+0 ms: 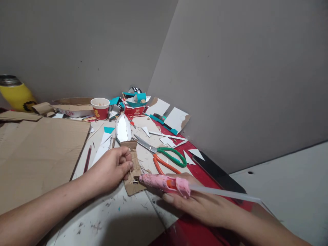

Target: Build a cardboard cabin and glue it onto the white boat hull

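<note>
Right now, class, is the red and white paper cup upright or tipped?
Upright: the paper cup stands open end up.

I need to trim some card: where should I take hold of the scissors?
Probably the green loop of the scissors, coming from the right: the handles point that way, while the blades point away to the left. The orange loop is less handy, partly hidden behind the pink glue gun.

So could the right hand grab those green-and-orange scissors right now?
Probably not without putting something down: the right hand holds the pink glue gun. Otherwise the way looks free, since the scissors lie just beyond that hand with their green handle uncovered.
</note>
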The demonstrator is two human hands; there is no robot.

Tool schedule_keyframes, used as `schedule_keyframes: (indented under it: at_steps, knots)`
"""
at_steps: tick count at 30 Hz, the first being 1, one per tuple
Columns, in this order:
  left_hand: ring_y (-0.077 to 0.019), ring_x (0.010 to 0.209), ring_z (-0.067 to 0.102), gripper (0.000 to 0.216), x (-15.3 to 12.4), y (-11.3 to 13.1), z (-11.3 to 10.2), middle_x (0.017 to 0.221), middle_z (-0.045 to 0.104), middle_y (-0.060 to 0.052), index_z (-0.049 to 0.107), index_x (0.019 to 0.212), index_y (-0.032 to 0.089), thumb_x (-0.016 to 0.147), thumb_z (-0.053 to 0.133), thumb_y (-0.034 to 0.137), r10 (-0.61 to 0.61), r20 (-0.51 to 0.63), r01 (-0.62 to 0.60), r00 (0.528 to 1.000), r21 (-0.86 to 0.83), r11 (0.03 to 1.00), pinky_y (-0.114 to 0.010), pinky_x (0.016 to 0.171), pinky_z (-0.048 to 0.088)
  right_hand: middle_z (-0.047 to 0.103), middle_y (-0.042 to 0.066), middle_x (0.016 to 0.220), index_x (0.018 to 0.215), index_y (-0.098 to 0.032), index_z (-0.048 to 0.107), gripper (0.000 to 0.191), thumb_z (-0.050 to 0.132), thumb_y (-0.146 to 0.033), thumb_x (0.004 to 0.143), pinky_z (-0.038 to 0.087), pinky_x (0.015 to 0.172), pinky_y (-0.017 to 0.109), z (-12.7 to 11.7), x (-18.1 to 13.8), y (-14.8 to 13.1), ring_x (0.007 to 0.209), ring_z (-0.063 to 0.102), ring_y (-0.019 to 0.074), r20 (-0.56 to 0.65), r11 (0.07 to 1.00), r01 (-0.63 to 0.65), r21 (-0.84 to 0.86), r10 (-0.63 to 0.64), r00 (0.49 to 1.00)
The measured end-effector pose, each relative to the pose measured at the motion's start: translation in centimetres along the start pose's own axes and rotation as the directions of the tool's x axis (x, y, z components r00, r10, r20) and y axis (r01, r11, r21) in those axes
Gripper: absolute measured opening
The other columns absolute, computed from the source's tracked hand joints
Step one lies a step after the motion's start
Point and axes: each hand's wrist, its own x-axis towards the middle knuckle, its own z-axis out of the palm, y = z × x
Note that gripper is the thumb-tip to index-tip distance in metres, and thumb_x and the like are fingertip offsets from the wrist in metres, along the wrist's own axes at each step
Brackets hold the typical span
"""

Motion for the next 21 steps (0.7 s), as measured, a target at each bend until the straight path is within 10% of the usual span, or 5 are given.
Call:
schedule_keyframes:
  at_steps: [21]
  knots:
    - [-0.0128, 0.054, 0.054, 0.01, 0.25, -0.64, -0.21, 0.059, 0.056, 0.004, 0.046, 0.073, 0.021, 0.082, 0.051, 0.024, -0.016, 0.03, 0.014, 0.999, 0.077, 0.997, -0.024, 0.053, 0.04, 0.072, 0.007, 0.1, 0.128, -0.022, 0.061, 0.043, 0.039, -0.042, 0.097, 0.053, 0.083, 0.031, 0.68, -0.33, 0.27, 0.09, 0.067, 0.0206, -0.021, 0.998, -0.055, -0.038, 0.054, 0.998]
